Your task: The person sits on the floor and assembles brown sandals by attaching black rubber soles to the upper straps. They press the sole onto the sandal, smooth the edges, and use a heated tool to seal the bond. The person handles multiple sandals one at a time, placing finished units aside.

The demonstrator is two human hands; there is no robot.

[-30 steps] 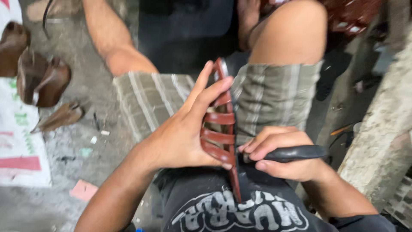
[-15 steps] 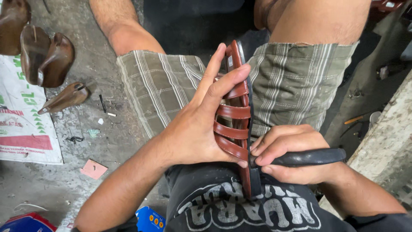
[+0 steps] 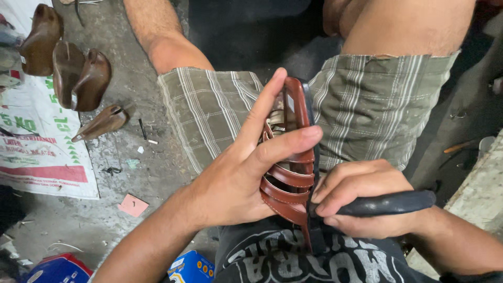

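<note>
The left hand [image 3: 236, 183] lay palm against the side of a brown strappy sandal [image 3: 291, 173], its fingers [image 3: 283, 144] spread and curled over the leather straps, the index stretched up toward the sandal's far end, so that the hand clasped the shoe firmly. The sandal stood on edge over the person's lap, between the thighs in striped shorts [image 3: 367, 105], its near end pressed toward the black printed shirt [image 3: 293, 262]. The right hand [image 3: 361, 202] was closed tight round the dark handle of a tool [image 3: 387, 203], which ran off to the right; its working end met the sandal's sole edge just beside the lowest straps, though the tip itself was hidden. The two hands were almost touching at the sandal. To the left, the concrete floor [image 3: 131, 157] carried several brown shoe lasts [image 3: 78, 76], a printed sack [image 3: 36, 152] and a pink scrap of paper [image 3: 132, 205], all well apart from the hands. A blue box [image 3: 191, 267] sat near the left forearm.
</note>
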